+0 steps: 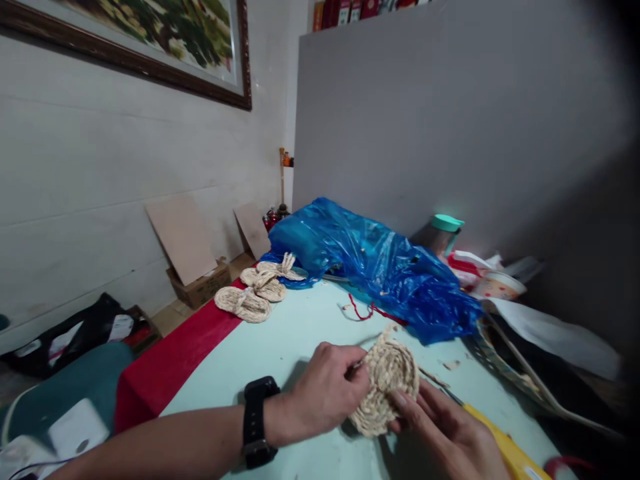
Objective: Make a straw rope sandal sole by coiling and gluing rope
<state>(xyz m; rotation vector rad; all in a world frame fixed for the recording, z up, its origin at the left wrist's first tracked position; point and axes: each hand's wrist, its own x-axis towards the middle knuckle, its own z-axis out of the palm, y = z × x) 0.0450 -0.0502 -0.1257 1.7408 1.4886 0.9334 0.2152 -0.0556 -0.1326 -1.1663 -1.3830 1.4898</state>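
Note:
A small oval coil of woven straw (387,383) is held up just above the pale green table (295,327). My left hand (325,393), with a black watch on its wrist, pinches the coil's left edge with closed fingers. From below and to the right, my right hand (445,427) grips the coil's lower edge, thumb pressed on the weave. A thin straw end sticks out at the coil's top.
Finished straw sandals (255,290) lie at the table's far left by a red cloth (170,363). A blue plastic bag (375,263), a red cord (363,312), a green-lidded jar (443,233) and bowls sit behind. A yellow tool (500,443) lies at right.

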